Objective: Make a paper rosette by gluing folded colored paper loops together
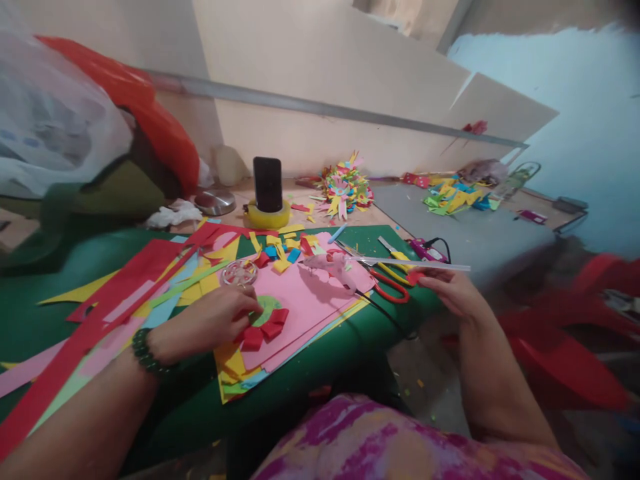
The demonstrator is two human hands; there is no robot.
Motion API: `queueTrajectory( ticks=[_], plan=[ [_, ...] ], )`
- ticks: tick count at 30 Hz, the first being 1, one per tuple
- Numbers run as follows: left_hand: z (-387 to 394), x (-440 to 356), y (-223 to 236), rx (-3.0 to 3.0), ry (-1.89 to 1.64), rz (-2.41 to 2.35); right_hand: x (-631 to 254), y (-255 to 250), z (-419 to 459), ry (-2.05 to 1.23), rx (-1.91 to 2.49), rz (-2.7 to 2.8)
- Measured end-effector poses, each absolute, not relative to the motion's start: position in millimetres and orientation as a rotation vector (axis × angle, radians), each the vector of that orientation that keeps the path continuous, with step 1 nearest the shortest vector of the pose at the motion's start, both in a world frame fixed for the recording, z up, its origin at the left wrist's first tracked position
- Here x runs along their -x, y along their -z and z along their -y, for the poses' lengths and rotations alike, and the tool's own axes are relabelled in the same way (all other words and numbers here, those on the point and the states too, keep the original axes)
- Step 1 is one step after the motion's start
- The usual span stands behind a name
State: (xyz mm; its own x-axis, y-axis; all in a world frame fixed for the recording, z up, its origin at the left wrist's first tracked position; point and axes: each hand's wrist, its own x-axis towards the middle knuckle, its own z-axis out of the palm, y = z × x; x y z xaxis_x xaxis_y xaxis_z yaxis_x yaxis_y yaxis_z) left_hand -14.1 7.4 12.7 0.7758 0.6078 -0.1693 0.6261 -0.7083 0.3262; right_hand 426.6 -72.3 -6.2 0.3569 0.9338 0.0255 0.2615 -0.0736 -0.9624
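Note:
My left hand (227,313), with a bead bracelet at the wrist, pinches the left edge of a green felt disc (269,309). Several folded red felt pieces (271,329) fan out along the disc's lower side. It lies on a stack of pink felt sheets (295,327). To the right, my right hand (453,288) is closed on a small red felt piece (415,277) between thumb and fingers. A glue gun (337,268) rests between the hands, its long clear glue stick (410,264) reaching toward my right hand. Red-handled scissors (390,288) and yellow-handled scissors (393,272) lie beside it.
Felt strips (127,293) cover the left of the green tabletop (390,320). Folded yellow and blue pieces (281,257) lie behind the pink stack. A phone (268,183) stands on a tape roll (268,215). Colourful felt flowers (346,190) sit farther back. A red chair (565,333) stands right.

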Motion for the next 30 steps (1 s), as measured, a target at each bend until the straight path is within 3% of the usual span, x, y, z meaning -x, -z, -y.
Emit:
queueTrajectory(
  ticks=[6, 10, 13, 21, 30],
  plan=[
    [-7, 14, -14, -2.600, 0.043, -0.936, -420, -5, 124, -0.862, 1.491, 1.402],
    [-3, 12, -18, -2.569, 0.060, -0.937, -362, -14, 131, -1.175, 1.111, 1.857],
    [-1, 11, -20, -2.566, 0.085, -0.975, -309, -14, 113, -1.184, 0.935, 2.014],
    [0, 10, -18, -2.620, 0.064, -0.968, -219, 4, 22, -1.030, 1.008, 1.942],
    [0, 10, -17, -2.642, 0.068, -0.963, -208, 29, 3, -1.080, 1.088, 2.031]
  ],
)
